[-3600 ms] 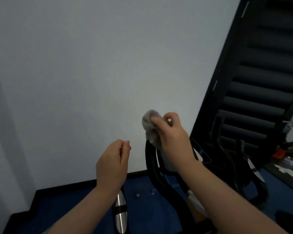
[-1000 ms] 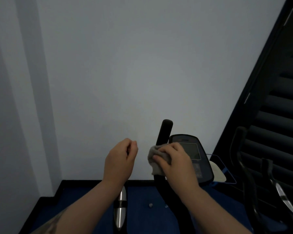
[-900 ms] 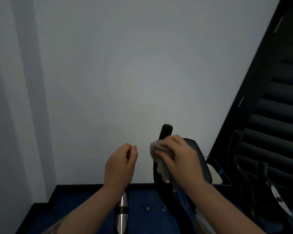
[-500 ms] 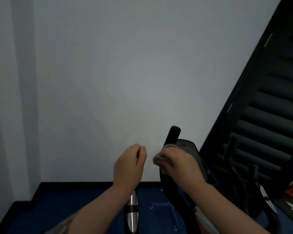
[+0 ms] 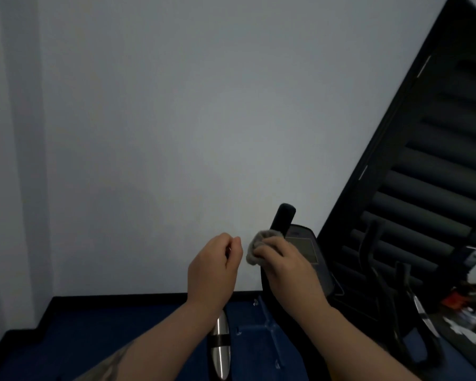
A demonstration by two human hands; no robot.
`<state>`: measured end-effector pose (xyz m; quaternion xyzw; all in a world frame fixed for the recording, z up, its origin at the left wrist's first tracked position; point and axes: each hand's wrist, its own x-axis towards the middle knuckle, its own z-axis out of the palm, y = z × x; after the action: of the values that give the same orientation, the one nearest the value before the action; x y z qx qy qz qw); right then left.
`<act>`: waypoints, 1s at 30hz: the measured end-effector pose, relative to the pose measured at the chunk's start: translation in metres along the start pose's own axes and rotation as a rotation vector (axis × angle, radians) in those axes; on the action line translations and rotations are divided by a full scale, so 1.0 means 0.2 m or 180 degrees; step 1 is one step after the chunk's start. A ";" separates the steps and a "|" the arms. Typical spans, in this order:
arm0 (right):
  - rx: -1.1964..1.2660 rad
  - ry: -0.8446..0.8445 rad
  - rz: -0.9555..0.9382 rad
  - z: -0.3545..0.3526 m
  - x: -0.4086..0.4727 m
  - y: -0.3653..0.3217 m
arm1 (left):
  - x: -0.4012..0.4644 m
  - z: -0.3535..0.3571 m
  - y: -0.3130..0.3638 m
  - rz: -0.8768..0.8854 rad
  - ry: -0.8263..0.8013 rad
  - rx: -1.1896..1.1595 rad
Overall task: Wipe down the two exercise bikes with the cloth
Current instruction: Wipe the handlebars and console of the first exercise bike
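My right hand point(image 5: 285, 264) grips a grey cloth point(image 5: 256, 247) and presses it against the black upright handlebar point(image 5: 283, 217) of the near exercise bike, just left of its console point(image 5: 302, 248). My left hand point(image 5: 215, 268) is curled around the bike's other handlebar, whose silver and black section point(image 5: 220, 345) shows below my wrist. A second exercise bike point(image 5: 390, 290) with black handlebars stands further right, against the dark wall.
A pale wall fills the view ahead, with a black skirting board point(image 5: 121, 298) and blue floor point(image 5: 107, 339) below. Dark padded panels point(image 5: 437, 174) slope along the right. Small items and white papers point(image 5: 462, 325) lie at the far right.
The cloth in my right hand has slid up and down the right handlebar, from its top to beside the console. My left hand has stayed on the left handlebar.
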<state>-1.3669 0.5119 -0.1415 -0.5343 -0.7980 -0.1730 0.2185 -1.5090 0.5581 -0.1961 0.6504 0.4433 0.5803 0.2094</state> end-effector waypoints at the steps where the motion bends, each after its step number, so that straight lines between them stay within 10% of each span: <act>1: 0.0193 0.0030 0.0022 -0.01 0.00 0.00 | 0.00 0.00 0.01 0.0004 0.0009 0.0000; 7: -0.0015 0.0731 0.0162 -0.17 0.22 0.03 | 0.01 0.00 0.00 0.0059 0.0074 0.0036; 14: 0.0380 -0.0313 -0.0029 -0.04 0.00 0.03 | 0.00 -0.01 0.00 0.0073 0.0007 0.0026; 21: -0.0114 0.0619 0.0034 -0.16 0.23 0.06 | 0.01 -0.01 -0.01 0.0030 0.0024 0.0026; 27: 0.0226 -0.0607 0.0416 0.01 0.02 -0.03 | 0.00 -0.01 0.00 -0.0019 -0.0043 0.0026; 30: 0.0577 -0.0153 0.0410 -0.10 0.00 -0.01 | 0.01 -0.01 0.00 0.0002 -0.0022 -0.0012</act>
<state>-1.3650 0.5004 -0.1247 -0.5666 -0.7794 -0.0727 0.2574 -1.5109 0.5591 -0.1950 0.6521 0.4413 0.5789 0.2121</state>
